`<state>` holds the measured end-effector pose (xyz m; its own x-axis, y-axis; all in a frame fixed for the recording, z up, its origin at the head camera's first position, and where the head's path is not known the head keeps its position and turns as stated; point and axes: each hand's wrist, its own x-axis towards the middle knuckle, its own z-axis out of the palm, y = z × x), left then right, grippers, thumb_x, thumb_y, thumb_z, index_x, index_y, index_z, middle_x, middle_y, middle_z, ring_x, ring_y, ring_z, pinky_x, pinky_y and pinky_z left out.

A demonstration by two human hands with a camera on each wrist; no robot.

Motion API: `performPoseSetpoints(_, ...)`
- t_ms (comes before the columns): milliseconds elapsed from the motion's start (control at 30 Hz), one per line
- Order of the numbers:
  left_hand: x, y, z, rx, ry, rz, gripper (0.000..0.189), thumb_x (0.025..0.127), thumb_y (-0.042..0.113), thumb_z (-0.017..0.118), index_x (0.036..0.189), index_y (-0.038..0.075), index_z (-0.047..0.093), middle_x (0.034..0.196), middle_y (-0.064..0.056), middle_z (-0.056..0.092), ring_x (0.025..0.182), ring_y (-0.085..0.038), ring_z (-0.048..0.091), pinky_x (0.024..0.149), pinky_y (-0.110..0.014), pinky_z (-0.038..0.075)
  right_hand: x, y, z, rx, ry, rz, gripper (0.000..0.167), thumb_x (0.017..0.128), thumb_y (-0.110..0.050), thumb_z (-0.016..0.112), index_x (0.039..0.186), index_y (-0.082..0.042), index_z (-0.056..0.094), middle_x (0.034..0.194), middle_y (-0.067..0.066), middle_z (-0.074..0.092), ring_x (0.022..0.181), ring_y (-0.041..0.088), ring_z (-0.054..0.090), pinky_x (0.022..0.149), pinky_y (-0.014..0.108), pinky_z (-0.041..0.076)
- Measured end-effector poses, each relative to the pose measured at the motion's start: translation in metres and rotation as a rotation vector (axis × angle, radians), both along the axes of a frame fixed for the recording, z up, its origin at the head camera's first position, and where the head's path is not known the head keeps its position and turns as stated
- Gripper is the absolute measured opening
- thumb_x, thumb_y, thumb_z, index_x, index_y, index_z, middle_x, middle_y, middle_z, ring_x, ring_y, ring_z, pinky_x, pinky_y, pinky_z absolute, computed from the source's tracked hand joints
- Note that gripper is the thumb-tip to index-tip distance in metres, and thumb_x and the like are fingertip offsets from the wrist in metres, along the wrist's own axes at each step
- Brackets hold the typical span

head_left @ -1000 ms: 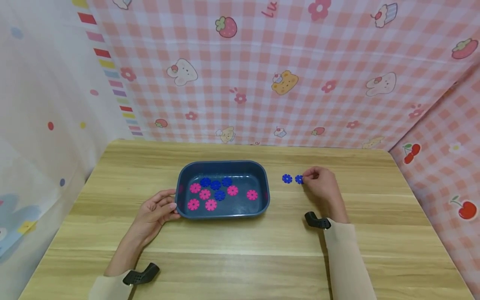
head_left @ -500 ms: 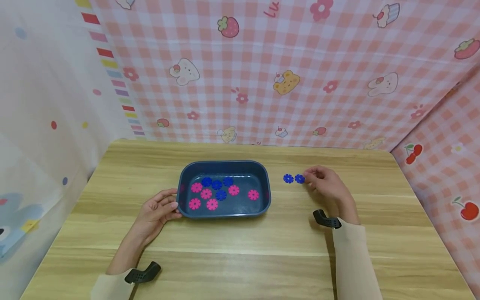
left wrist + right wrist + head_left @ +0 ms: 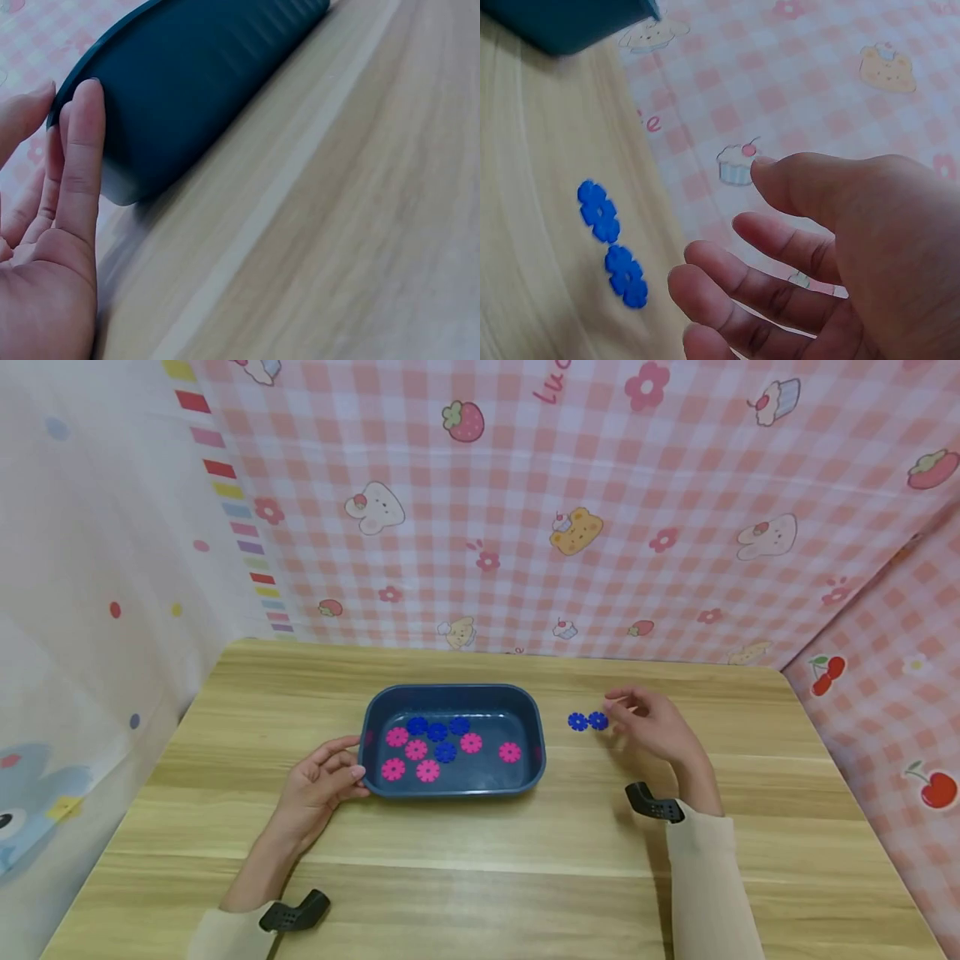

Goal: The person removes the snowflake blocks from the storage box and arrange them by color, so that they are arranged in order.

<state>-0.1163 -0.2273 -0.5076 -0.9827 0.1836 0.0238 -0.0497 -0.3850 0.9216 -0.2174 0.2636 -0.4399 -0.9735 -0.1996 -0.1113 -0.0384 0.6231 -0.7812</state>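
My left hand (image 3: pixel 313 793) grips the left end of a dark blue rectangular tray (image 3: pixel 453 783). In the left wrist view the thumb is at the rim and the fingers lie along the tray's outer wall (image 3: pixel 172 90). Inside the tray lie several pink snowflake discs (image 3: pixel 427 770) and several blue ones (image 3: pixel 446 752). To its right on the table, two blue snowflake discs (image 3: pixel 577 722) lie side by side, nearly or just touching. Just right of them hovers my right hand (image 3: pixel 654 727), its fingers loosely bent and apart, holding nothing.
A wood-grain table (image 3: pixel 480 877) spreads under everything. Behind it hangs a pink checked cloth (image 3: pixel 510 527), with a white cloth on the left and another checked cloth on the right. Each wrist carries a black device (image 3: pixel 654 803).
The fingers of my right hand have let go of the right-hand blue snowflake disc and moved slightly away from it. The left hand keeps its place at the tray.
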Motion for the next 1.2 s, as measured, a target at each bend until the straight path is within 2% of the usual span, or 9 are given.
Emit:
performPoseSetpoints(133,0.001,0.005,0.001,0.022,-0.021,0.026,0.042,0.097,-0.012,0.058,0.132,0.011,0.061,0.094,0.002,0.071,0.078,-0.010,0.072,0.073,-0.026,0.067,0.002,-0.006,0.008,0.006,0.027,0.008,0.048,0.104,-0.041,0.059,0.135,-0.004,0.059,0.117,0.021,0.068,0.095,0.037,0.068,0.072,0.037,0.062)
performPoseSetpoints(233,0.001,0.007,0.001,0.056,-0.024,0.026,0.041,0.097,-0.012,0.057,0.131,0.011,0.064,0.093,0.002,0.071,0.077,-0.009,0.073,0.072,-0.025,0.067,0.003,-0.012,0.013,-0.009,0.043,0.004,0.046,0.104,-0.040,0.059,0.135,-0.006,0.059,0.118,0.019,0.068,0.096,0.040,0.069,0.073,0.039,0.062)
performPoseSetpoints(433,0.000,0.010,-0.001,0.089,-0.041,0.032,0.040,0.096,-0.013,0.059,0.127,0.013,0.067,0.092,0.001,0.072,0.076,-0.009,0.073,0.072,-0.025,0.067,0.006,-0.025,0.020,-0.043,0.076,-0.021,0.041,0.105,-0.036,0.059,0.137,-0.011,0.059,0.118,0.016,0.067,0.101,0.041,0.067,0.072,0.036,0.061)
performPoseSetpoints(633,-0.001,0.010,-0.004,0.100,-0.034,0.025,0.042,0.097,-0.015,0.056,0.126,0.013,0.068,0.092,0.001,0.073,0.075,-0.010,0.073,0.071,-0.027,0.067,0.012,-0.043,0.025,-0.086,0.097,0.003,0.040,0.104,-0.033,0.062,0.138,-0.013,0.058,0.119,0.013,0.069,0.102,0.039,0.068,0.074,0.038,0.062)
performPoseSetpoints(867,-0.002,0.008,-0.003,0.132,-0.025,0.022,0.043,0.097,-0.016,0.055,0.127,0.012,0.068,0.093,0.000,0.074,0.076,-0.010,0.073,0.072,-0.028,0.067,0.017,-0.072,0.031,-0.142,0.110,0.088,0.036,0.102,-0.023,0.066,0.136,-0.013,0.060,0.115,0.012,0.070,0.096,0.036,0.069,0.071,0.033,0.060)
performPoseSetpoints(1033,-0.001,0.007,-0.001,0.145,-0.035,0.019,0.043,0.097,-0.015,0.055,0.127,0.013,0.068,0.093,0.000,0.073,0.076,-0.010,0.073,0.072,-0.027,0.067,0.018,-0.093,0.036,-0.127,0.112,0.159,0.035,0.100,-0.017,0.067,0.134,-0.010,0.060,0.112,0.011,0.072,0.092,0.027,0.070,0.070,0.026,0.057)
performPoseSetpoints(1200,-0.001,0.007,-0.001,0.158,-0.036,0.015,0.042,0.098,-0.015,0.054,0.127,0.013,0.067,0.094,0.000,0.072,0.076,-0.010,0.073,0.072,-0.026,0.067,0.018,-0.110,0.043,-0.090,0.097,0.241,0.038,0.100,-0.022,0.068,0.134,-0.010,0.059,0.109,0.007,0.072,0.091,0.026,0.069,0.071,0.029,0.057)
